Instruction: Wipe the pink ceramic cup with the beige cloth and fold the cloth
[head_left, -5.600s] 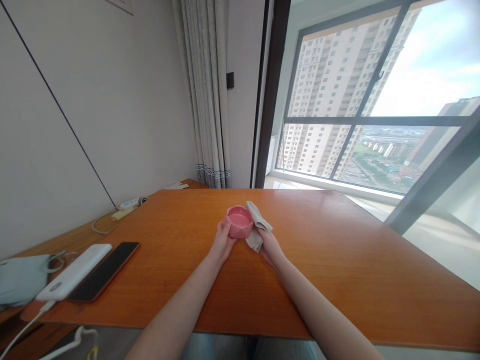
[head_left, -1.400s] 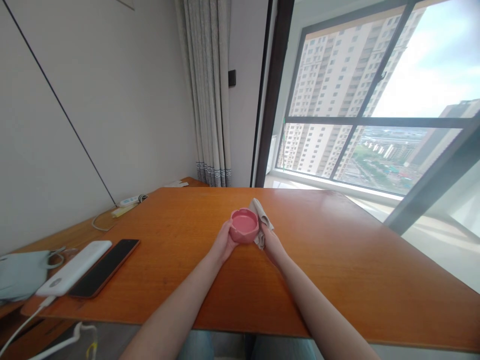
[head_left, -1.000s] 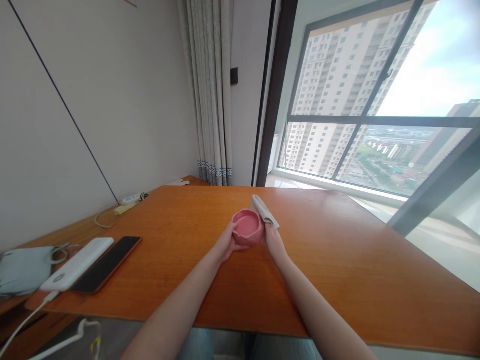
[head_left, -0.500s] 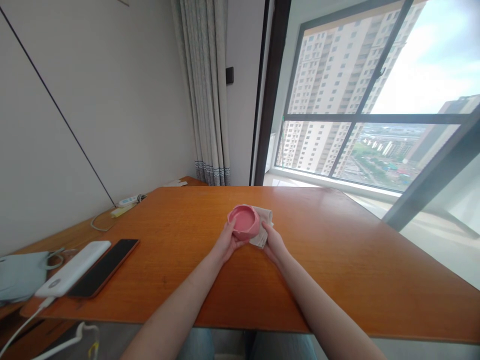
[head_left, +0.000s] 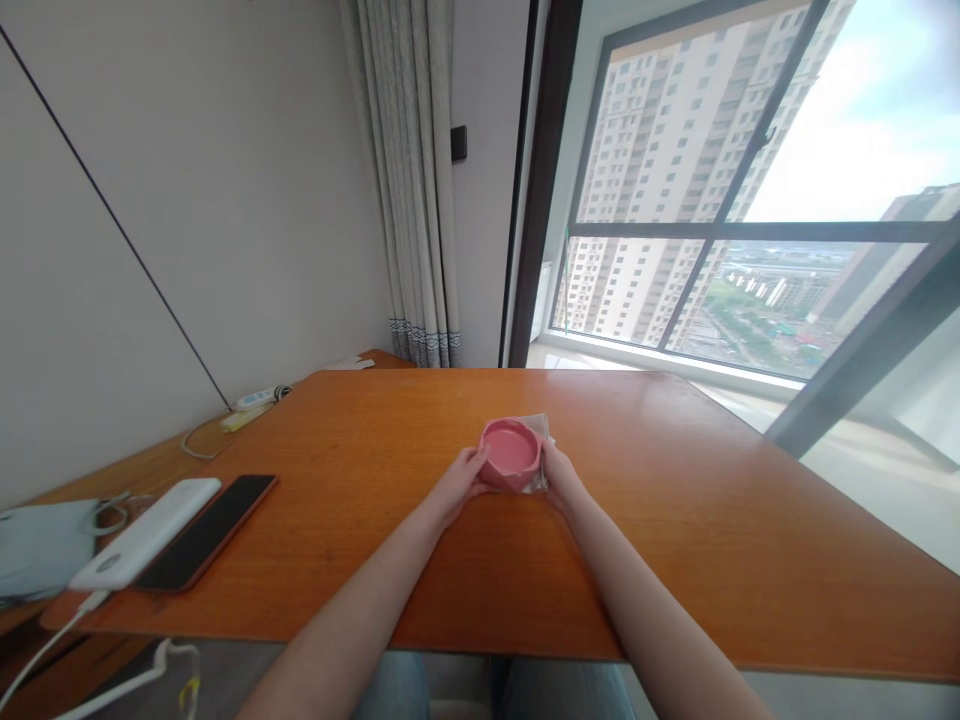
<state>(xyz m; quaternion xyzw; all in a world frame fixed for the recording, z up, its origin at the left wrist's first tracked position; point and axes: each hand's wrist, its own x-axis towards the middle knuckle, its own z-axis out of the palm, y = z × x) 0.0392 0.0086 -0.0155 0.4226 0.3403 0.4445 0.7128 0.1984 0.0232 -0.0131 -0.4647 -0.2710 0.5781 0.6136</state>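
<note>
A shallow round pink dish (head_left: 511,450) with a faceted outer side is held over the middle of the table, its hollow facing up and toward me. My left hand (head_left: 460,482) grips its left side, thumb near the rim and fingers below. Behind and to the right of the dish shows a thin pale cloth or tissue (head_left: 537,424), partly hidden by it. My right hand (head_left: 562,476) is closed on this pale cloth at the dish's right side; its fingertips are mostly hidden behind the dish and cloth.
The brown wooden table (head_left: 675,540) spreads around my hands. At left lie a black phone (head_left: 208,535), a white power bank (head_left: 146,535) with a cable, and a pale pouch (head_left: 45,550). A power strip (head_left: 255,401) sits by the wall. A large window (head_left: 705,232) stands at right.
The pink dish has shifted right, now covering more of the pale cloth. My left hand moved right with it; my right hand has come against the dish's right side with the cloth.
</note>
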